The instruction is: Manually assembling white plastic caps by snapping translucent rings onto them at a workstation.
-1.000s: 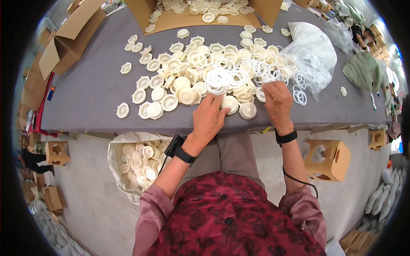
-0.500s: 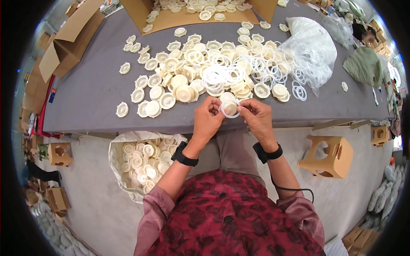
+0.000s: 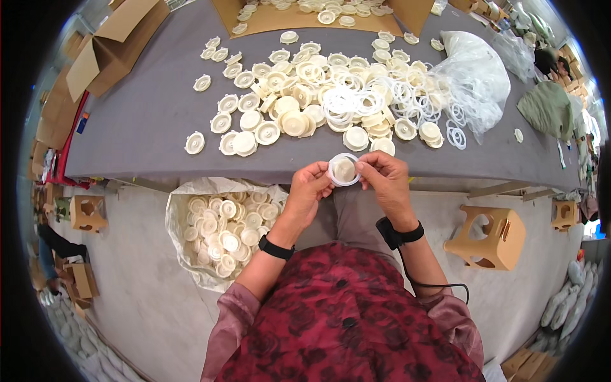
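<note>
The bench (image 3: 146, 137) is strewn with loose caps (image 3: 294, 123) and white rings (image 3: 339, 105), seemingly left to pair; below its near edge, a sack (image 3: 176, 232) is heaped with other caps (image 3: 230, 242), presumably finished. At that edge, by left hand (image 3: 309, 191) and right hand (image 3: 386, 181), one ring (image 3: 341, 184) is pinched around one cap (image 3: 344, 169), its seating unclear.

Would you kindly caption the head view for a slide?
Left hand and right hand hold a cream cap and white ring together before a grey table strewn with caps.
</note>
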`<action>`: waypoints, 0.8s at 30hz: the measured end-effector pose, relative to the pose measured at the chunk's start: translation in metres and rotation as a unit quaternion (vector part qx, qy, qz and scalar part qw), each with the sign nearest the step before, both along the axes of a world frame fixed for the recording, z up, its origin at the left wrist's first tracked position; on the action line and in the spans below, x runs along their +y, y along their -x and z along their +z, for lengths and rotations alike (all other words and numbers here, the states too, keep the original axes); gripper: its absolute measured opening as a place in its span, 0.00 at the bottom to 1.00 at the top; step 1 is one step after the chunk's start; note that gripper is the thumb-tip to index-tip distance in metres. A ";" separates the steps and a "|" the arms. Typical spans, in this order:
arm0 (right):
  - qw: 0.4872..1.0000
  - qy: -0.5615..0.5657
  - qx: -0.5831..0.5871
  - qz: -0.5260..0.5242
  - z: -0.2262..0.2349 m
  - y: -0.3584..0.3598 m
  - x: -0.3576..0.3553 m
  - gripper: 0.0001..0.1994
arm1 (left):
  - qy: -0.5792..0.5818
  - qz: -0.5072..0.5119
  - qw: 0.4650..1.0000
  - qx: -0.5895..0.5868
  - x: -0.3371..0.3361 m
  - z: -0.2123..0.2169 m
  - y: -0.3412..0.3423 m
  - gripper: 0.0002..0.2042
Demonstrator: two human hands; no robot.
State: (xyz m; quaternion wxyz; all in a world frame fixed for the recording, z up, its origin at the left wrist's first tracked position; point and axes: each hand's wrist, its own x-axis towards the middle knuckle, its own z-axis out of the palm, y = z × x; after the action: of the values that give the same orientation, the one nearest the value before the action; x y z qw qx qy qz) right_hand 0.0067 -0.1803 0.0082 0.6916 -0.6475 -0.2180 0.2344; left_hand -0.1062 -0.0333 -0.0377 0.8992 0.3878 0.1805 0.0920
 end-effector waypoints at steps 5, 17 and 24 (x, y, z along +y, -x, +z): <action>0.971 -0.001 -0.210 -0.118 0.004 0.013 0.005 0.03 | 0.049 0.050 0.997 -0.015 -0.002 0.000 0.015 0.08; 0.798 0.048 -0.600 -0.019 -0.009 0.044 0.004 0.16 | 0.107 0.061 0.989 -0.080 -0.017 -0.001 0.026 0.08; 0.793 0.050 -0.607 -0.003 -0.012 0.050 0.001 0.17 | 0.015 0.085 0.995 -0.052 -0.024 0.001 0.028 0.09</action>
State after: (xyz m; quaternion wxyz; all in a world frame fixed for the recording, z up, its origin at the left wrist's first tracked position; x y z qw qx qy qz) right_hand -0.0431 -0.1789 -0.0035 0.3842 -0.6911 -0.5793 -0.1981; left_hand -0.1343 -0.0570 -0.0368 0.9021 0.3523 0.1668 0.1852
